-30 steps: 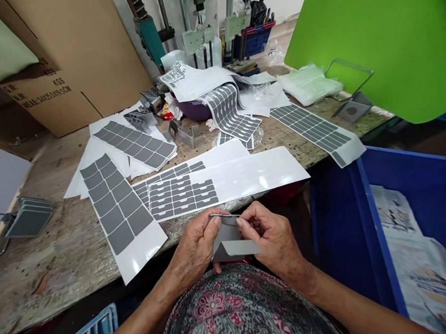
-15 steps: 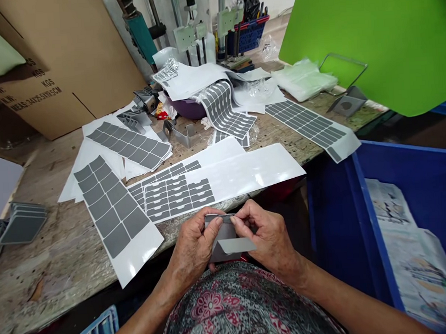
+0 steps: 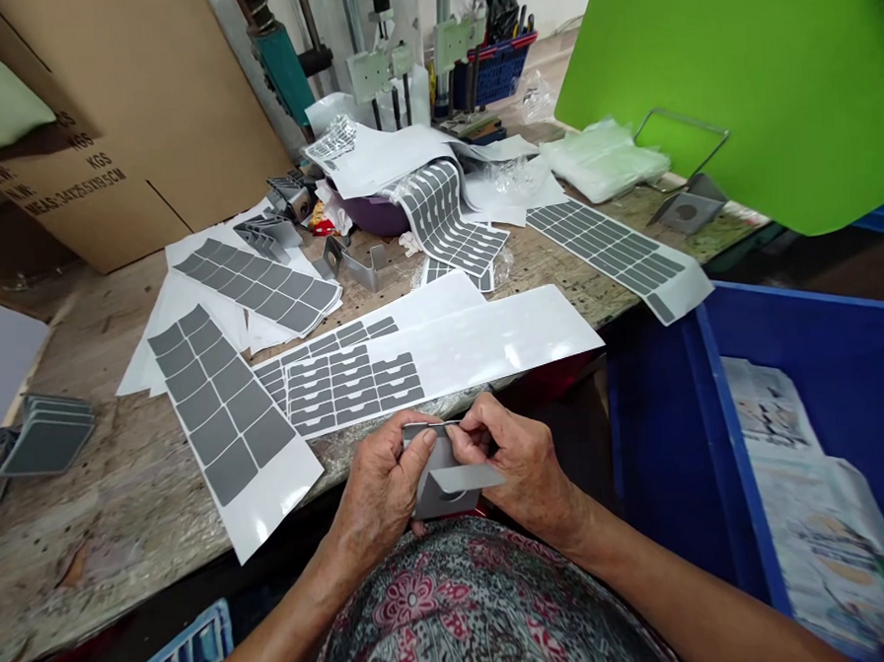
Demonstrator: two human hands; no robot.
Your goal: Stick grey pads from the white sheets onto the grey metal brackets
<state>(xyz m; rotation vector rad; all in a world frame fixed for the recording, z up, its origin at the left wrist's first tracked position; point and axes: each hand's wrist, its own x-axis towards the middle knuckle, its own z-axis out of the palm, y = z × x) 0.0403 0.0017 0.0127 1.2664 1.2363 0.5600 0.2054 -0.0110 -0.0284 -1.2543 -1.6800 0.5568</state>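
Note:
A bent grey metal bracket (image 3: pixel 450 481) is held above my lap, just in front of the bench edge. My left hand (image 3: pixel 381 472) grips its left side, with the thumb on the near face and fingers behind. At the bracket's upper edge my right hand (image 3: pixel 512 466) pinches with thumb and forefinger; a thin dark strip seems to lie along that edge, too small to make out fully. Beyond my hands lies a sheet of notched grey stickers (image 3: pixel 356 387) on white backing. To the left, a sheet of larger grey stickers (image 3: pixel 224 412) hangs over the bench edge.
A blue bin (image 3: pixel 663 458) stands at the right, below the bench (image 3: pixel 126 530). Stacked grey brackets (image 3: pixel 51 433) sit at far left. Behind are a purple bowl (image 3: pixel 377 216) under sticker sheets, a cardboard box (image 3: pixel 141 119), a green panel (image 3: pixel 726 89) and a machine (image 3: pixel 280 73).
Both hands and the bracket have shifted very slightly left, and the right fingertips have moved a little left along the bracket's upper edge. The grip stays the same.

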